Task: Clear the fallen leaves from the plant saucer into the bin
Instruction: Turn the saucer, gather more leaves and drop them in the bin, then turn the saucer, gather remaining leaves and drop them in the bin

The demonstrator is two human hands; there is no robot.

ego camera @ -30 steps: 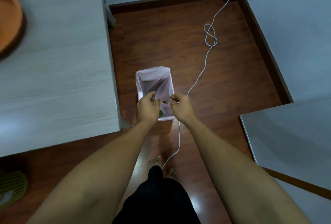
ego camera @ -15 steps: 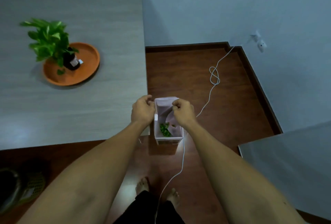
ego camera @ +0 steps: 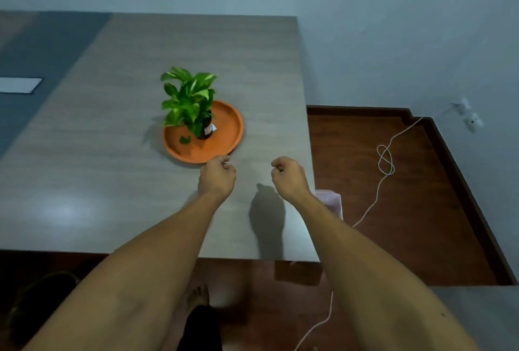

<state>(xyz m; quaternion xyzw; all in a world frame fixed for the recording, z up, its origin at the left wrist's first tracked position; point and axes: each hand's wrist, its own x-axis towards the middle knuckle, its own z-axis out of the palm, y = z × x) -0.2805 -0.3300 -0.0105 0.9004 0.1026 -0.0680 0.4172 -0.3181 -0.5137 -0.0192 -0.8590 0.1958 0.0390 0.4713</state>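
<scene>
Both hands moved up from the bin [ego camera: 331, 201] to over the desk [ego camera: 112, 182], fingers [ego camera: 224, 160] loosely curled, empty; left hand [ego camera: 216, 179] nearer the saucer [ego camera: 224, 137], last leaf [ego camera: 184, 140] beyond it, toward the desk's far-left corner.

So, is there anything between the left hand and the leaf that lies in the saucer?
Only the near rim of the saucer. The leaf lies just past it, left of the plant pot, clear of the left hand.
</scene>
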